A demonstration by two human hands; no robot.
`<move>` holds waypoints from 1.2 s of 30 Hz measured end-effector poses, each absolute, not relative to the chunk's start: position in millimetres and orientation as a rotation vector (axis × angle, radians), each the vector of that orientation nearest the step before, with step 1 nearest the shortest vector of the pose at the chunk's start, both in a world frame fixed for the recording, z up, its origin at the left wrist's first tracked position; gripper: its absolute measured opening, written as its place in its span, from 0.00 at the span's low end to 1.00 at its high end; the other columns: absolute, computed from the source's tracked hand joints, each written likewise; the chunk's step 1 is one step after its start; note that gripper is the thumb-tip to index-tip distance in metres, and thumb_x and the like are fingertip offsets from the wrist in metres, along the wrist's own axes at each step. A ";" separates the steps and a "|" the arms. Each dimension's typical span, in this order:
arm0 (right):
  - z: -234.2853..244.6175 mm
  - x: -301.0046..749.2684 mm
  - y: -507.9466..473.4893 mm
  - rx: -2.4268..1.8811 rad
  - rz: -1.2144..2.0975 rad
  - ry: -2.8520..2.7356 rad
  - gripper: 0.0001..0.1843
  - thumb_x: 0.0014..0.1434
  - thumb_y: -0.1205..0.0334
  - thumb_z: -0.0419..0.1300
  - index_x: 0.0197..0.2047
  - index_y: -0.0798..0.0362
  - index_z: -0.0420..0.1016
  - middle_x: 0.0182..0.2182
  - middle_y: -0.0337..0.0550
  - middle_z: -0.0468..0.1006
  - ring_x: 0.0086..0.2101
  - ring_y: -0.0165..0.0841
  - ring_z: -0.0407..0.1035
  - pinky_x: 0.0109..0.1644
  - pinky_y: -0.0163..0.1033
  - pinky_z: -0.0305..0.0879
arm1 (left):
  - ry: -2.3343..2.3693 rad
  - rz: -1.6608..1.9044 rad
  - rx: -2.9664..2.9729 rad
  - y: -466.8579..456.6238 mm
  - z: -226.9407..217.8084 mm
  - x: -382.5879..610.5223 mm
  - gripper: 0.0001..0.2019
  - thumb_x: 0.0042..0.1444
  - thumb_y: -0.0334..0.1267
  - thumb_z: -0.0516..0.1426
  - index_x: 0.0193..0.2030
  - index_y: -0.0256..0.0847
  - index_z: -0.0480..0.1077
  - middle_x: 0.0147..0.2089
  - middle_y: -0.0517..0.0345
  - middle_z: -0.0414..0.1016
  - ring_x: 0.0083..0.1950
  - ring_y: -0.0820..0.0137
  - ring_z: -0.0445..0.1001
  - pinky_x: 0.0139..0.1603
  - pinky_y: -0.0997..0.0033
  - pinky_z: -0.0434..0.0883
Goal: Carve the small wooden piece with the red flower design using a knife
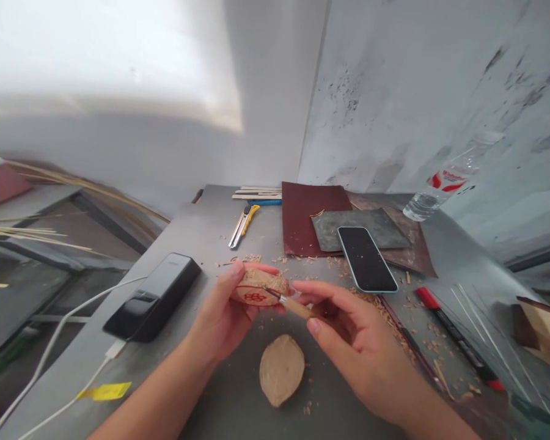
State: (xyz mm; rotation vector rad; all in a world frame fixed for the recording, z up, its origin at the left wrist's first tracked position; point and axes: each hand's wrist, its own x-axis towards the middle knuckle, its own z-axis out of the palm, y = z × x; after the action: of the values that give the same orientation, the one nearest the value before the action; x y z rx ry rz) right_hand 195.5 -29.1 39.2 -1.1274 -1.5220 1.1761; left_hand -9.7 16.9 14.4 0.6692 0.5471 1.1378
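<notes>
The left hand (220,321) grips a small wood piece (261,286) marked in red, just above the table (229,406). The right hand (357,342) pinches a wooden-handled carving knife (294,305), its tip touching the piece. An oval wood blank (282,370) lies below, near wood shavings (385,305).

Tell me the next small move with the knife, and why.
Probably a short, shallow cut along the red pattern: the left hand holds the wooden piece, pattern showing, and the tip of the knife in the right hand rests beside that pattern.
</notes>
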 end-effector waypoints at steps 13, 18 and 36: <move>44.6 198.0 -29.0 -1.202 0.716 -1.908 0.15 0.71 0.65 0.58 0.57 0.48 0.81 0.45 0.42 0.83 0.40 0.31 0.78 0.42 0.35 0.74 | 0.525 1.126 0.672 19.7 13.0 -12.3 0.22 0.61 0.56 0.67 0.45 0.35 0.84 0.40 0.48 0.87 0.40 0.64 0.85 0.43 0.71 0.82; 40.7 202.0 -29.8 -1.209 0.669 -1.991 0.20 0.71 0.68 0.57 0.62 0.49 0.79 0.51 0.41 0.85 0.49 0.31 0.80 0.53 0.34 0.75 | 0.480 1.056 0.829 21.0 6.3 -14.2 0.23 0.67 0.55 0.61 0.53 0.37 0.84 0.53 0.46 0.86 0.54 0.62 0.82 0.58 0.69 0.78; 42.3 203.2 -25.0 -1.221 0.705 -1.775 0.15 0.72 0.64 0.59 0.57 0.47 0.82 0.49 0.40 0.87 0.47 0.30 0.82 0.51 0.31 0.78 | 0.258 0.888 0.930 19.3 10.9 -14.9 0.19 0.66 0.43 0.59 0.60 0.42 0.82 0.55 0.51 0.86 0.55 0.62 0.83 0.58 0.68 0.78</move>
State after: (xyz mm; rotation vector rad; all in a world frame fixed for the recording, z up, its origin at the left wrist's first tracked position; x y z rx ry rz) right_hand 203.2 -25.0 42.3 -1.2209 -1.7751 0.7047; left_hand -14.9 19.3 10.9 0.9296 0.2580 0.8882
